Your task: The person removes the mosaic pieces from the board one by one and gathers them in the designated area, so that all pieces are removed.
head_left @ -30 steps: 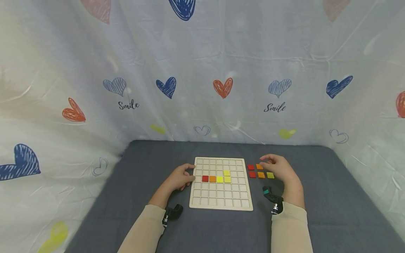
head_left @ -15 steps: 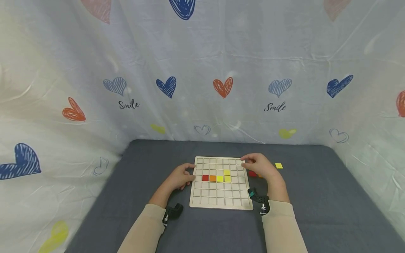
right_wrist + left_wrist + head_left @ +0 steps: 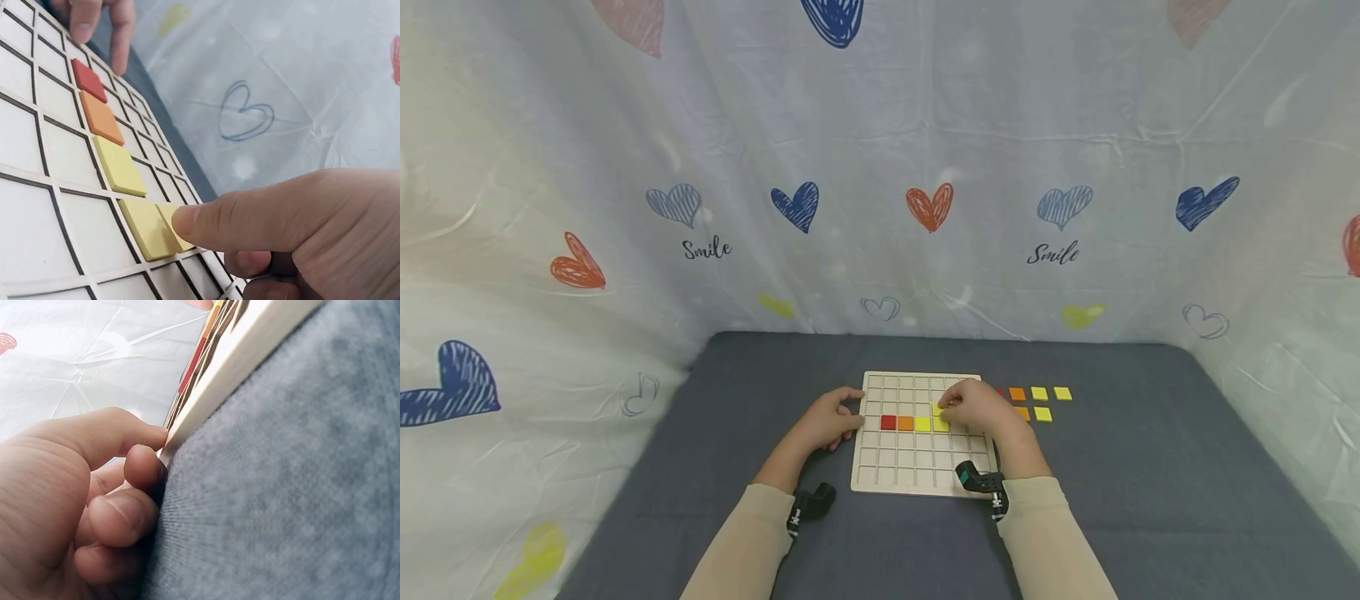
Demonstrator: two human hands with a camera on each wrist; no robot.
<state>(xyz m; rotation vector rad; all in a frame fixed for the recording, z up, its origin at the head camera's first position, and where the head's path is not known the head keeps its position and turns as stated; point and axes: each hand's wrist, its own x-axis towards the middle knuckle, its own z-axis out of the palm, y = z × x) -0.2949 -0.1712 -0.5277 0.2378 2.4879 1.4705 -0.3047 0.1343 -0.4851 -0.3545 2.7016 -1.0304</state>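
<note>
A pale wooden grid board point(image 3: 887, 481) lies on the table, holding a row of red tile point(image 3: 888, 422), orange tile point(image 3: 906, 423) and two yellow tiles. One more yellow tile point(image 3: 164, 214) sits in the cell beyond the row's right end. My right hand point(image 3: 983, 408) has its thumb and index finger at that upper yellow tile and pinches it; the index fingertip is hidden in the right wrist view. My left hand point(image 3: 823, 421) rests thumb and index fingertips against the board's left edge, its other fingers bent in the left wrist view.
Right of the board, loose tiles lie in two rows, among them an orange tile point(image 3: 1017, 393) and several yellow tiles point(image 3: 1042, 414); my right hand covers part of this group. Dark grey cloth point(image 3: 1150, 467) covers the table. A white curtain point(image 3: 880, 275) with printed hearts hangs behind.
My right hand has moved left from above the loose tiles, over the board's right edge, to the upper yellow tile. Its fingers have drawn closer together. The left hand stays at the board's edge.
</note>
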